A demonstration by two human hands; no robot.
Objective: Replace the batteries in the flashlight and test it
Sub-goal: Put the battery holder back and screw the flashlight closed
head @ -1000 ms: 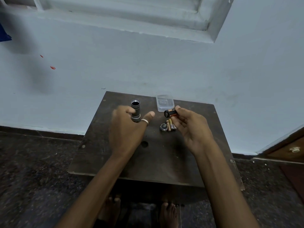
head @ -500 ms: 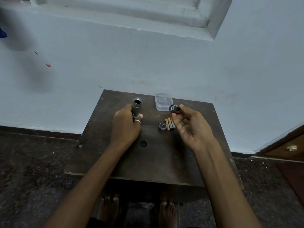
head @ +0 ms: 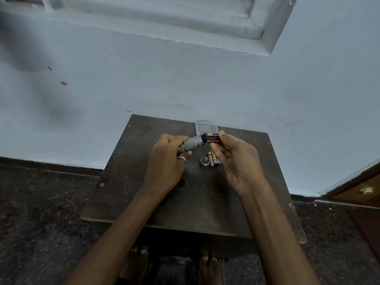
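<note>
My left hand (head: 167, 161) grips the grey metal flashlight body (head: 191, 144), tilted with its open end pointing right. My right hand (head: 236, 161) pinches a black battery holder (head: 211, 138) loaded with copper-and-black batteries, its left end right at the mouth of the flashlight body. The round black end cap (head: 204, 160) lies on the dark wooden table (head: 205, 202) below them. Beside the cap lie loose batteries (head: 213, 159) in a short row.
A small clear plastic box (head: 206, 126) stands at the table's far edge against the pale blue wall. A dark hole (head: 181, 183) marks the tabletop near my left wrist. Bare feet show under the table's front edge. A wooden door (head: 359, 188) is at the right.
My left hand lifted the flashlight body from standing upright and tilted it to the right. My right hand turned the battery holder sideways and brought it to the body's open end.
</note>
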